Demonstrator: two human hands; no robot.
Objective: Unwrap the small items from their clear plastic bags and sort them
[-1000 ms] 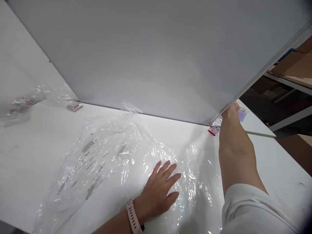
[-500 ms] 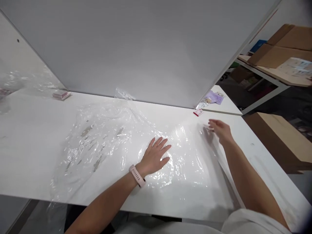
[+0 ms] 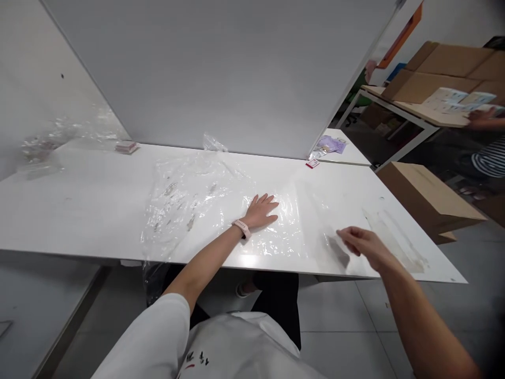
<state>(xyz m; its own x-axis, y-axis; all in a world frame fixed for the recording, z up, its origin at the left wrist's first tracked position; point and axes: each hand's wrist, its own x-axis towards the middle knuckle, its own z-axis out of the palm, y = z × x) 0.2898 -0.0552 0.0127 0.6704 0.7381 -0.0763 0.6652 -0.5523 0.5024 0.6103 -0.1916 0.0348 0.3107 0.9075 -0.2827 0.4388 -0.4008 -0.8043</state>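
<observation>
My left hand (image 3: 261, 210) lies flat, fingers spread wide, on the clear plastic sheet (image 3: 209, 202), which is spread over the middle of the white tabletop (image 3: 79, 210) and hangs a little over its near edge. A pink watch strap (image 3: 241, 228) sits on that wrist.

A second ago my right hand (image 3: 361, 245) was stretched to the far right corner, up against the edge of the grey partition board (image 3: 221, 73), close to the small red-and-white packet (image 3: 312, 163). Now it has drawn back to the near right, hovering just above the tabletop beside the sheet's right edge, fingers loosely curled and, as far as I can see, holding nothing. The view has also pulled back, so the whole tabletop shows.

I read that as the far reach being over: the sheet stays pinned under the left palm while the right is free at its near edge.

The purple pouches (image 3: 333, 143) lie behind the board at far right. A small pink packet (image 3: 126, 147) rests at far left. Another person's hand (image 3: 479, 117) works at a table with cardboard boxes (image 3: 445, 71), well apart.
</observation>
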